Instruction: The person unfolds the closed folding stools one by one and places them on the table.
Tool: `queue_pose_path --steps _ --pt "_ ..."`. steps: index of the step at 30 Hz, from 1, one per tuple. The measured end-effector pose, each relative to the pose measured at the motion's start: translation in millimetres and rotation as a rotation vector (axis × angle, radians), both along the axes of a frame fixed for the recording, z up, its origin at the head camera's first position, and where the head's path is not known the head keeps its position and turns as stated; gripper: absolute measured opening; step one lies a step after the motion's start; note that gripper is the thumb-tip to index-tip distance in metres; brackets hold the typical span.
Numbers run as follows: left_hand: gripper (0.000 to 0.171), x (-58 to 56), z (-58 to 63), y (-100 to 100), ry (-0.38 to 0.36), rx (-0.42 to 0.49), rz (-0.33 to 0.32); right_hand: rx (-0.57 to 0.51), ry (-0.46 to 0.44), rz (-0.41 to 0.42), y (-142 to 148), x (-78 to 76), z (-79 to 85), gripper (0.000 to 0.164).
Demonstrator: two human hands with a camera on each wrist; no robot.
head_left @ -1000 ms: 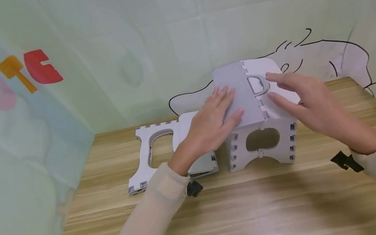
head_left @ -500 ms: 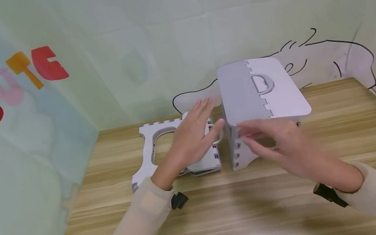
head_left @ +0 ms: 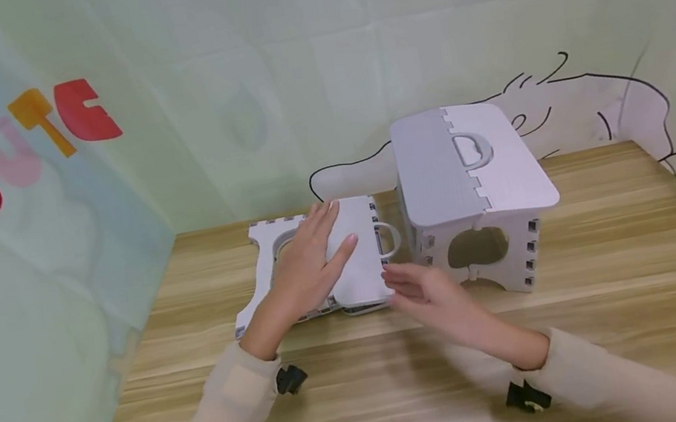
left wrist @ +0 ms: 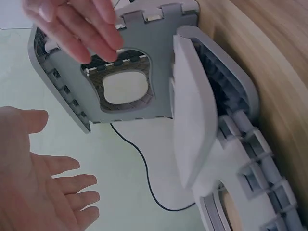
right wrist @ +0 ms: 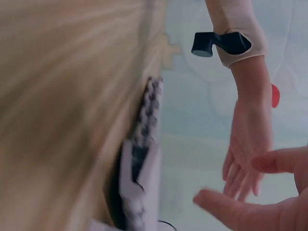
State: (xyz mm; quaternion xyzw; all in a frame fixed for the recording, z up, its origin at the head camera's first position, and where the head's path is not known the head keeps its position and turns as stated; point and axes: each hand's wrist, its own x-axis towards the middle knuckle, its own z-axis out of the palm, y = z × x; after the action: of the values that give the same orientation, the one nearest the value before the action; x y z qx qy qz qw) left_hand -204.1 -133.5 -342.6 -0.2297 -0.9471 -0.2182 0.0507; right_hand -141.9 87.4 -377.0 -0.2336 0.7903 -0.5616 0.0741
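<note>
A folding step stool (head_left: 360,260), white and grey, lies folded flat on the wooden table. Its loop handle (head_left: 391,239) points right and a leg frame (head_left: 258,278) sticks out to the left. My left hand (head_left: 304,270) is over the flat stool with fingers extended; the left wrist view shows a gap between this hand (left wrist: 53,187) and the white panel (left wrist: 192,106). By the stool's front right corner is my right hand (head_left: 435,299), fingers loosely bent, thumb and finger apart in the right wrist view. Neither hand holds anything.
A second folding stool (head_left: 439,170) stands unfolded just to the right, its half-grey, half-white seat on top. Behind the table (head_left: 369,386) hangs a printed cloth (head_left: 317,94) with coloured letters and line drawings.
Both hands have left the standing stool and moved left to the folded one, the left hand over it and the right hand to its front right corner. Both stools have stayed put.
</note>
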Motion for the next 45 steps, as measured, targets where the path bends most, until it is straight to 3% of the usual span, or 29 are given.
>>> queue_pose_path --steps 7,11,18,28,34,38,45 --pt "0.073 2.3 -9.5 -18.7 -0.025 -0.021 0.049 -0.078 -0.169 -0.095 -21.6 -7.3 -20.2 0.062" --pt "0.074 4.1 -15.7 -27.1 -0.032 -0.040 0.040 -0.048 -0.170 -0.170 -30.0 -13.0 -25.5 0.069" --pt "0.074 12.6 -27.6 -45.7 -0.064 -0.040 0.053 0.103 -0.190 -0.338 -41.5 -28.8 -33.4 0.073" --pt "0.069 26.3 -43.6 -71.4 -0.228 -0.141 0.182 0.038 -0.190 -0.473 -62.6 -45.1 -43.4 0.081" --pt "0.068 30.1 -49.8 -79.5 -0.328 -0.179 0.221 0.025 -0.197 -0.543 -68.0 -55.0 -51.6 0.082" --pt "0.067 33.0 -54.6 -83.8 -0.343 -0.183 0.211 -0.004 -0.212 -0.569 -69.6 -59.5 -54.2 0.083" --pt "0.065 39.0 -59.0 -87.9 -0.303 -0.172 0.197 -0.050 -0.214 -0.601 -70.9 -61.8 -55.3 0.082"
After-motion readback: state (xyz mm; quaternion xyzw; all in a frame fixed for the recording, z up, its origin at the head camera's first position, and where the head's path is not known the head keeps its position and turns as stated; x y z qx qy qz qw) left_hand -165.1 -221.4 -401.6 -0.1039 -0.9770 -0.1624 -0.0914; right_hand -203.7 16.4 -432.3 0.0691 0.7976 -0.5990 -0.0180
